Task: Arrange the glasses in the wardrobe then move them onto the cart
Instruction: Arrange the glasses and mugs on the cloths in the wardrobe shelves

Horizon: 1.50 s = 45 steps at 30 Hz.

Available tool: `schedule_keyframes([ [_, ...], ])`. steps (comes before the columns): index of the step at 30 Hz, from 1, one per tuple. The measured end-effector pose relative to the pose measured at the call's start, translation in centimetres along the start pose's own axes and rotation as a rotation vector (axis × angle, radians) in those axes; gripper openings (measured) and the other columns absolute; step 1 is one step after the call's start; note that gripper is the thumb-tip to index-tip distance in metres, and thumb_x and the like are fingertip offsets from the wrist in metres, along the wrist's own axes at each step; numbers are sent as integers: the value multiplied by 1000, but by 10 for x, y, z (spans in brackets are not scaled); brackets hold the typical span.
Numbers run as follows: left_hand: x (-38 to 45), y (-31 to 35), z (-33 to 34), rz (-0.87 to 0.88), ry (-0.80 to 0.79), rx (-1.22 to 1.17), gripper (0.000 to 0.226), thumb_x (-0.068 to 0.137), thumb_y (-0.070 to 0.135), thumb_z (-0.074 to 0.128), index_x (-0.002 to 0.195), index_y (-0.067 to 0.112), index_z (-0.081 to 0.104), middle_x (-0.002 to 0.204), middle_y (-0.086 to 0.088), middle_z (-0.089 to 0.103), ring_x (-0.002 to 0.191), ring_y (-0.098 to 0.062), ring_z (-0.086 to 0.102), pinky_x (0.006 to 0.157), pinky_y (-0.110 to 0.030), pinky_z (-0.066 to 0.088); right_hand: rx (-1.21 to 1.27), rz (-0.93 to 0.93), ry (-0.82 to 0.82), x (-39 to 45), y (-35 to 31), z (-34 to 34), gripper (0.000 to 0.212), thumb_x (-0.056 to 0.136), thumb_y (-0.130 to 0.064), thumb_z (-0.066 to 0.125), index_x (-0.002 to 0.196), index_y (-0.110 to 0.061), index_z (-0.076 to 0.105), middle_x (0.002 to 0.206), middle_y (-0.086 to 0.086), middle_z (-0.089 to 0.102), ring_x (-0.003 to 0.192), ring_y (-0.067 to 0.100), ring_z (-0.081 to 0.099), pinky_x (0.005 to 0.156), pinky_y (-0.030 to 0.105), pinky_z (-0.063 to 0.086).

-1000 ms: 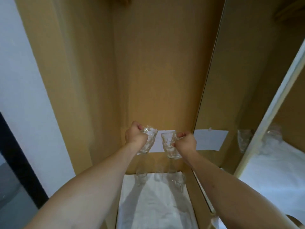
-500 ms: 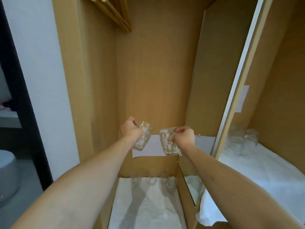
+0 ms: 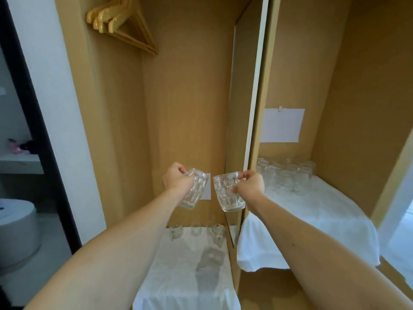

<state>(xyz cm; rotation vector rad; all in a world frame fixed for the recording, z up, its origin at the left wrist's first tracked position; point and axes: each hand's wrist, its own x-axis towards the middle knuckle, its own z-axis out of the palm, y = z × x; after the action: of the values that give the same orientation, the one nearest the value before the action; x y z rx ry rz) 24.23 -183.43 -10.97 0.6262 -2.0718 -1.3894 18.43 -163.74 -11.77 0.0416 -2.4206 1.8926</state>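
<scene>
Head view: the left hand (image 3: 176, 178) grips one glass mug (image 3: 194, 190) and the right hand (image 3: 249, 185) grips another mug (image 3: 228, 193), both held above the white-lined wardrobe shelf (image 3: 178, 265) where small glasses (image 3: 196, 231) stand at the back.

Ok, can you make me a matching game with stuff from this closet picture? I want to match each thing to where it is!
Things:
1. wooden hangers
2. mug in the left hand
3. group of glasses
4. small glasses

Places:
A. on the white cloth of the right-hand shelf
B. up at the top left of the wardrobe
C. at the back of the low left shelf, under the hands
D. held in the air, beside the other mug

Pairs: 1-B, 2-D, 3-A, 4-C
</scene>
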Motion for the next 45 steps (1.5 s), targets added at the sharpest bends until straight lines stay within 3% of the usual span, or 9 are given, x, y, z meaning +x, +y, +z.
schedule_keyframes([
  [3,-28,12,18,17,-30,25,33,72,-10,58,79,22,50,85,-3,62,63,-19,51,48,-25,40,0,16,33,-15,6,-35,43,66,20,74,87,-17,62,88,2,67,75,18,67,56,31,54],
  [10,-80,28,71,33,-144,21,33,74,-11,56,81,20,48,90,-4,57,74,-23,53,65,-39,51,-7,59,112,-36,25,-118,37,75,18,69,85,-16,58,82,7,62,64,19,57,50,29,45],
  [16,-106,39,127,46,-235,31,33,73,-11,57,79,19,45,85,-4,52,71,-22,45,58,-32,39,-12,138,213,-26,50,-168,35,76,16,71,89,-15,61,89,7,64,76,23,62,71,43,57],
  [20,-103,47,165,74,-320,67,34,76,-9,61,80,19,43,84,-2,50,65,-16,42,48,-25,36,-3,191,282,-5,64,-190,36,76,16,72,89,-15,62,88,8,65,73,21,61,71,42,57],
  [26,-74,61,229,97,-372,59,30,77,-7,57,79,19,41,81,-3,46,71,-23,43,58,-32,37,-3,227,349,43,77,-214,37,75,17,73,91,-14,62,92,8,64,78,22,61,73,39,55],
  [37,-6,59,333,26,-477,10,31,74,-6,58,80,20,44,85,-4,50,66,-20,43,51,-24,32,-37,285,424,148,102,-224,33,78,15,69,87,-16,61,81,7,66,51,11,57,48,26,45],
  [41,12,56,363,16,-489,19,31,73,-8,59,79,19,44,84,-4,50,67,-21,43,52,-28,31,-50,320,420,177,112,-225,28,82,13,66,87,-15,62,76,5,65,32,1,53,43,23,43],
  [45,24,54,389,-1,-492,19,32,71,-9,56,75,21,43,83,-3,50,67,-21,42,55,-30,32,-56,328,422,201,117,-227,28,84,14,62,85,-15,62,82,5,64,31,-1,54,31,16,36],
])
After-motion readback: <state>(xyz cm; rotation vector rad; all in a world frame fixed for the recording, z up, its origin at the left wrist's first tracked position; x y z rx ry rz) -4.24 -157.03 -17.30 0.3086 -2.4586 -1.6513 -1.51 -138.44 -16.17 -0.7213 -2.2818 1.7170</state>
